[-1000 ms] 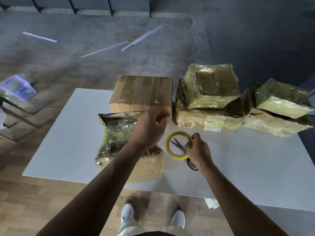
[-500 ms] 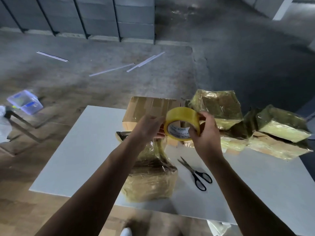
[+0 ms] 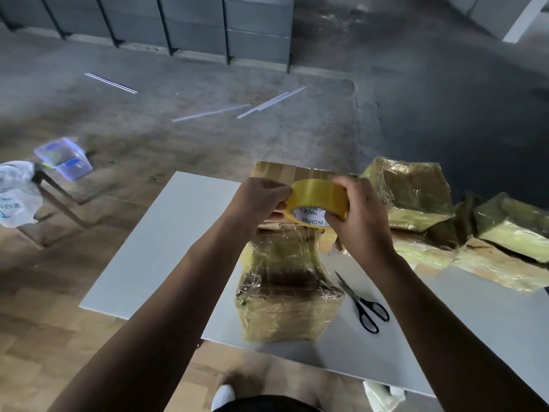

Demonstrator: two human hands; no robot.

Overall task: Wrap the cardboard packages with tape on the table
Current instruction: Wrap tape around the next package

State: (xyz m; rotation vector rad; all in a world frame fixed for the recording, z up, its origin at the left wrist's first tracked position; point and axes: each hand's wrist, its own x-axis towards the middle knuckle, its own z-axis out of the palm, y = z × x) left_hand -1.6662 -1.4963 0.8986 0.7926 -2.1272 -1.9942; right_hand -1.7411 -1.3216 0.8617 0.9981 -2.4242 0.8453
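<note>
A yellow tape roll (image 3: 316,193) is held up above the white table (image 3: 166,242). My right hand (image 3: 361,215) grips the roll from the right, fingers curled over its rim. My left hand (image 3: 257,202) pinches at the roll's left edge, where the tape end lies. Below the hands sits a tape-wrapped cardboard package (image 3: 285,289) near the table's front edge. A plain brown cardboard box (image 3: 282,171) stands behind the roll, mostly hidden. Several wrapped packages (image 3: 416,197) are piled at the right.
Black scissors (image 3: 364,306) lie on the table right of the near package. On the floor at left are a clear plastic box (image 3: 64,157) and a white plastic bag (image 3: 16,193). White strips (image 3: 267,104) lie on the far floor.
My right hand lifted the tape roll off the table, leaving the scissors lying there. My left hand came to the roll's edge. The view tilted upward.
</note>
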